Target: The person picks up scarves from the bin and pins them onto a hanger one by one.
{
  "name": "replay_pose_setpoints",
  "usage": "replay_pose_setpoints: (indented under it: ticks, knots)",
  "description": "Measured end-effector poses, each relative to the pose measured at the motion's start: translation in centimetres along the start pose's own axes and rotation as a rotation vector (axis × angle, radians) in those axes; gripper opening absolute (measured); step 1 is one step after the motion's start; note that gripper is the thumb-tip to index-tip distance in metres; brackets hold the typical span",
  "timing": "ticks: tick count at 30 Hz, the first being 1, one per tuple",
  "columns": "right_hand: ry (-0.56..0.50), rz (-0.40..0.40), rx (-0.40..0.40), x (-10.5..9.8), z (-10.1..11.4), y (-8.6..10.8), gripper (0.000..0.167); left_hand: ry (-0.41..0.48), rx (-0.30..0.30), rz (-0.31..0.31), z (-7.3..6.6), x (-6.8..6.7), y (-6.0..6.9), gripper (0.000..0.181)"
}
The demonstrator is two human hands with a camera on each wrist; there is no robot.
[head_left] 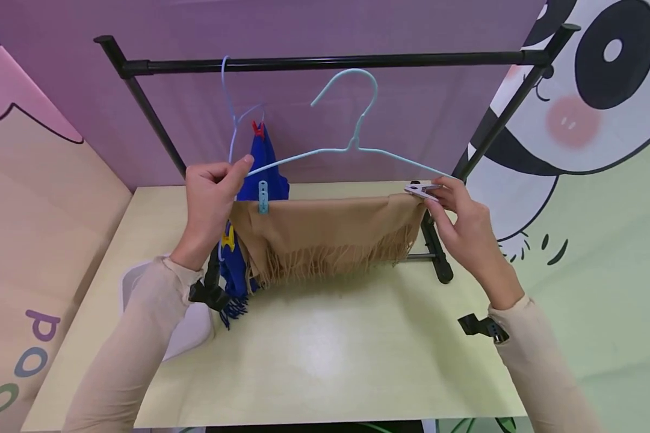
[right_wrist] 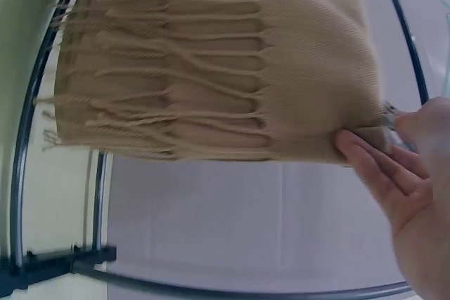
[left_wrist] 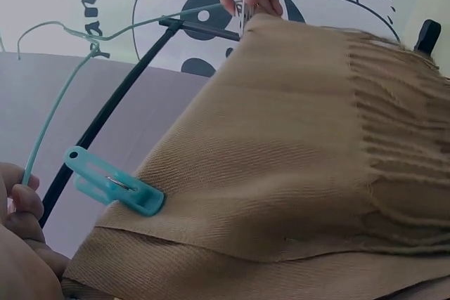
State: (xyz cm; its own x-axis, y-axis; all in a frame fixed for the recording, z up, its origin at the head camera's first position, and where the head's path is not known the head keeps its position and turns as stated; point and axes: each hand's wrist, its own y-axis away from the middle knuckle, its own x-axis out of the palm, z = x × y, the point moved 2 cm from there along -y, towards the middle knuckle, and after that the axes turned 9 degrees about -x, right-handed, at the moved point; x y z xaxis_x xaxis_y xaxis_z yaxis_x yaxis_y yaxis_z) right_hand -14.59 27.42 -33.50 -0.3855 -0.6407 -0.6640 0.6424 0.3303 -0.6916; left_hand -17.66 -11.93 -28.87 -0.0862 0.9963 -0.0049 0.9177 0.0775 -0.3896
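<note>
A light teal wire hanger is held up in front of the rack, its hook below the bar. My left hand grips the hanger's left end, thumb on top. Draped along its lower part is a tan fringed scarf, with a teal clothespin clamped on its left portion. At the scarf's upper right corner my right hand pinches a pale clothespin. In the right wrist view, fingers of that hand touch the scarf's corner; the clothespin's jaws are mostly hidden there.
A black rack with a top bar stands on the pale table. From its left part hangs a lilac hanger with a blue scarf, a red clip and a yellow clip. A white bin sits behind my left forearm.
</note>
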Motion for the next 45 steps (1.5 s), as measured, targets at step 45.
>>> replay_pose_setpoints:
  ticks: [45]
  knots:
    - [0.131, 0.207, -0.154, -4.8, 2.9, -0.9, 0.029, -0.097, 0.074, -0.045, -2.7, 0.7, 1.4, 0.052]
